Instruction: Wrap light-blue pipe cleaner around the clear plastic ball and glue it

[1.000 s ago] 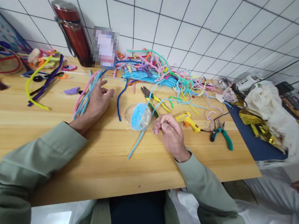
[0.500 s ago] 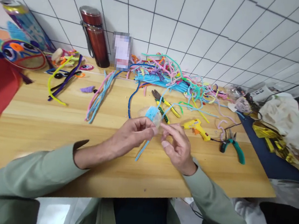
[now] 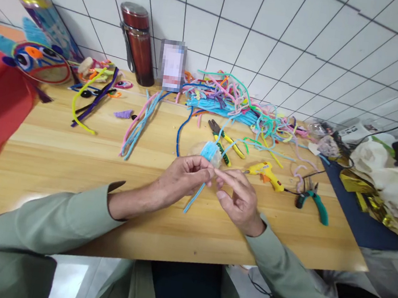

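A translucent rounded piece wound with light blue pipe cleaner [image 3: 209,151] is held just above the table by my left hand [image 3: 190,174]. The thumb and index finger of that hand are pinched together at its near edge, hiding part of it. One light blue pipe cleaner tail [image 3: 194,199] hangs below my left fingers, and other strands stick out at the back right. My right hand [image 3: 239,195] is close beside it, index finger stretched to my left fingertips and thumb apart. Nothing shows in its grip.
Behind the hands lie yellow-handled pliers [image 3: 225,142] and a heap of pipe cleaners [image 3: 226,106]. A yellow glue gun [image 3: 266,174] and green-handled pliers [image 3: 313,204] are on the right. A red flask [image 3: 139,47], a phone [image 3: 172,66] and a decorated mask [image 3: 37,64] stand along the wall.
The view has shifted slightly, so the tabletop things appear farther right. My right index finger has come closer to my left fingertips. My left hand keeps its pinch.
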